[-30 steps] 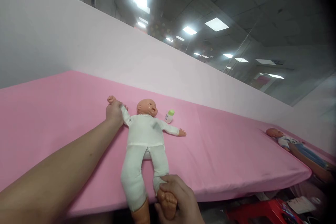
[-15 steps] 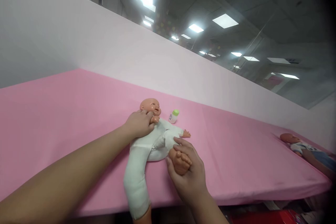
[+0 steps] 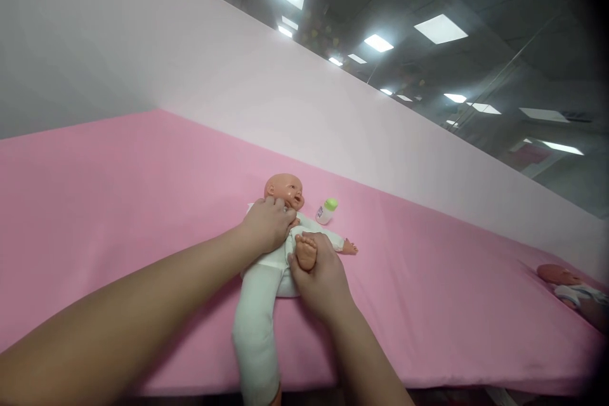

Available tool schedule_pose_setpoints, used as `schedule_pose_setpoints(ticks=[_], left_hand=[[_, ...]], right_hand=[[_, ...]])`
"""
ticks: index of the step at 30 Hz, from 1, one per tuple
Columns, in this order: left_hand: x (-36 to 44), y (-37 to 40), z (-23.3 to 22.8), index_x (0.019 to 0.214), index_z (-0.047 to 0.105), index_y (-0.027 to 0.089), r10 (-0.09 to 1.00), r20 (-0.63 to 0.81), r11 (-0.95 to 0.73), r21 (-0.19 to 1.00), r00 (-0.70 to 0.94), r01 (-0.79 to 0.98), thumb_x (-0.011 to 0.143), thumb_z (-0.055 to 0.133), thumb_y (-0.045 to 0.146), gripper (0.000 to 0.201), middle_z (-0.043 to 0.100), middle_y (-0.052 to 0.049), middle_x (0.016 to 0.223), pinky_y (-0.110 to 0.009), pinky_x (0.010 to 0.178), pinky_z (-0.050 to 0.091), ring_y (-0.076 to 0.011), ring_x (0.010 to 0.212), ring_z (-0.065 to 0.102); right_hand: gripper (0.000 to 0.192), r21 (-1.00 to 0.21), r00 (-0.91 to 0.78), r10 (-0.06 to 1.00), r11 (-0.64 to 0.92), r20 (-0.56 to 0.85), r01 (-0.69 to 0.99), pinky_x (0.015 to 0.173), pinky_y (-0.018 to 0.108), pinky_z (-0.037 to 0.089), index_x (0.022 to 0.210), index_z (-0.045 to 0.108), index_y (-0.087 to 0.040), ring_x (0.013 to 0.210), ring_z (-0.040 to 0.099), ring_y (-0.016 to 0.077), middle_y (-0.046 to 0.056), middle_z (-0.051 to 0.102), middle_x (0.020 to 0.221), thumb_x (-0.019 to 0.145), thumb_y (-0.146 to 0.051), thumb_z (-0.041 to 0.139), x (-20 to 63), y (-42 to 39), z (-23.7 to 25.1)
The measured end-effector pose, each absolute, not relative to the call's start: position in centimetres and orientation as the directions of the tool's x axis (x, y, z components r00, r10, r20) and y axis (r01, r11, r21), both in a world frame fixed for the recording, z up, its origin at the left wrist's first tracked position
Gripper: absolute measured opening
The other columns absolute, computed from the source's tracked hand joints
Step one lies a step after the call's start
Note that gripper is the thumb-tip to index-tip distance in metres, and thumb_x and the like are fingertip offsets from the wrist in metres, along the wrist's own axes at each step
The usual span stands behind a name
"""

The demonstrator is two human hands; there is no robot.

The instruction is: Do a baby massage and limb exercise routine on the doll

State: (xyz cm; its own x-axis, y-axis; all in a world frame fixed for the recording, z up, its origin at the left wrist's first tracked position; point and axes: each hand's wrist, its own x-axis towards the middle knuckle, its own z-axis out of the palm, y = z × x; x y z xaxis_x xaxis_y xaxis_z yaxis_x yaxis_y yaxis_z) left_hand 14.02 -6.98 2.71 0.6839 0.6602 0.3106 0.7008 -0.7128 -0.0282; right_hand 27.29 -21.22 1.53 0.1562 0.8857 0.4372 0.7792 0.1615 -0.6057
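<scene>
Baby doll [image 3: 273, 247] of flesh-coloured plastic, dressed in a white cloth suit, lies on its back on the pink cloth-covered table [image 3: 118, 203], head toward the pale wall [image 3: 143, 51] and legs toward the near table edge. Head position: tilted toward the right side of the view, face up.

Left hand [image 3: 269, 225]: placed on the doll's upper chest, just below the chin. Fingers are curled and closed over a small flesh-coloured part at the chest; this appears to be the doll's own hand, but the view does not confirm it.

Right hand [image 3: 318, 273]: wrapped around the bare foot [image 3: 306, 251] of one doll leg. The foot is gripped from below and behind, toes pointing up, and is folded back so that it sits above the doll's belly, just beside the left hand. The two hands are almost touching.

Other doll leg [image 3: 257, 336]: straight, in its white trouser leg, extending past the near table edge.

Free doll arm [image 3: 340, 244]: stretched out on the cloth toward the right side of the view.

Small white bottle with a green cap [image 3: 326, 210]: lying on the table near the doll's head, apart from both hands.

Second doll [image 3: 568, 284]: lying far along the table at the right margin, well apart.
</scene>
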Motion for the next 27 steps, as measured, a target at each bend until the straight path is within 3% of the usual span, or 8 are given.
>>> schedule_pose_setpoints(ticks=[3, 6, 9, 14, 16, 18, 22, 27], left_hand=[[14.1, -6.8, 2.4, 0.119, 0.073, 0.025, 0.652, 0.344, -0.719, -0.002, 0.676, 0.695, 0.107, 0.035, 0.05, 0.047, 0.071, -0.018, 0.117, -0.046, 0.082, 0.046, -0.0362, 0.106, 0.065], [13.7, -6.2, 2.0, 0.115, 0.073, 0.023, 0.651, 0.432, -0.724, 0.106, 0.624, 0.682, 0.105, 0.036, 0.054, 0.049, 0.072, -0.015, 0.113, -0.045, 0.086, 0.046, -0.0343, 0.106, 0.066], [13.0, -5.5, 1.9, 0.113, 0.072, 0.023, 0.717, 0.468, -0.685, 0.331, 0.517, 0.649, 0.105, 0.035, 0.058, 0.052, 0.075, -0.012, 0.109, -0.041, 0.084, 0.047, -0.0313, 0.103, 0.068], [11.8, -4.0, 2.0, 0.096, 0.072, 0.024, 0.873, 0.404, -0.487, 0.699, 0.272, 0.523, 0.103, 0.032, 0.067, 0.059, 0.077, -0.009, 0.097, -0.036, 0.073, 0.046, -0.0291, 0.091, 0.07], [11.6, -3.2, 2.1, 0.095, 0.073, 0.025, 0.912, 0.387, -0.409, 0.826, 0.137, 0.388, 0.1, 0.036, 0.069, 0.058, 0.078, -0.008, 0.098, -0.035, 0.075, 0.048, -0.0284, 0.093, 0.07], [11.3, -2.4, 2.3, 0.092, 0.072, 0.023, 0.959, 0.281, -0.274, 0.946, -0.022, 0.173, 0.099, 0.039, 0.069, 0.057, 0.077, -0.008, 0.09, -0.034, 0.072, 0.05, -0.0266, 0.085, 0.07], [10.3, -0.8, 2.6, 0.084, 0.068, 0.02, 0.98, -0.041, -0.01, 0.968, -0.196, -0.25, 0.096, 0.044, 0.066, 0.053, 0.067, -0.006, 0.066, -0.033, 0.052, 0.049, -0.0217, 0.055, 0.062], [9.4, 1.3, 1.5, 0.078, 0.066, 0.022, 0.932, -0.144, 0.011, 0.929, -0.334, -0.37, 0.094, 0.045, 0.064, 0.05, 0.065, -0.005, 0.062, -0.033, 0.048, 0.051, -0.0215, 0.051, 0.061]], right_hand=[[0.026, -0.598, 0.152, 0.889, 0.157, 0.432, 0.786, 0.087, 0.042, 0.056, 0.114, 0.062, -0.026, 0.099, 0.066, 0.0264, 0.005, 0.067, 0.111, 0.088, -0.023, 0.069, 27.2, -21.2, 1.6], [0.029, -0.605, 0.16, 0.883, 0.16, 0.441, 0.78, 0.089, 0.042, 0.056, 0.116, 0.063, -0.025, 0.102, 0.066, 0.0265, 0.006, 0.067, 0.113, 0.088, -0.023, 0.069, 27.2, -21.4, 1.6], [0.031, -0.608, 0.171, 0.873, 0.166, 0.457, 0.777, 0.092, 0.043, 0.056, 0.118, 0.063, -0.025, 0.106, 0.066, 0.0272, 0.006, 0.068, 0.115, 0.088, -0.024, 0.07, 27.5, -21.6, 1.6], [0.032, -0.583, 0.166, 0.805, 0.253, 0.569, 0.772, 0.1, 0.044, 0.057, 0.118, 0.065, -0.026, 0.117, 0.067, 0.0276, 0.007, 0.069, 0.123, 0.087, -0.024, 0.073, 27.9, -23.6, 1.2], [0.029, -0.572, 0.177, 0.764, 0.286, 0.621, 0.769, 0.102, 0.043, 0.057, 0.116, 0.067, -0.025, 0.119, 0.068, 0.0278, 0.008, 0.07, 0.124, 0.087, -0.024, 0.073, 28.0, -25.2, 0.8], [0.027, -0.565, 0.202, 0.719, 0.307, 0.665, 0.766, 0.102, 0.042, 0.059, 0.114, 0.068, -0.025, 0.119, 0.069, 0.0277, 0.01, 0.07, 0.125, 0.088, -0.026, 0.074, 28.1, -27.0, 0.4], [0.027, -0.538, 0.246, 0.63, 0.324, 0.736, 0.778, 0.095, 0.039, 0.063, 0.115, 0.067, -0.024, 0.116, 0.072, 0.0274, 0.013, 0.071, 0.127, 0.09, -0.026, 0.075, 27.9, -30.8, -0.9], [0.028, -0.463, 0.224, 0.535, 0.366, 0.814, 0.807, 0.088, 0.043, 0.067, 0.113, 0.068, -0.023, 0.107, 0.077, 0.0317, 0.016, 0.074, 0.121, 0.086, -0.023, 0.077, 26.7, -34.6, -4.3]])
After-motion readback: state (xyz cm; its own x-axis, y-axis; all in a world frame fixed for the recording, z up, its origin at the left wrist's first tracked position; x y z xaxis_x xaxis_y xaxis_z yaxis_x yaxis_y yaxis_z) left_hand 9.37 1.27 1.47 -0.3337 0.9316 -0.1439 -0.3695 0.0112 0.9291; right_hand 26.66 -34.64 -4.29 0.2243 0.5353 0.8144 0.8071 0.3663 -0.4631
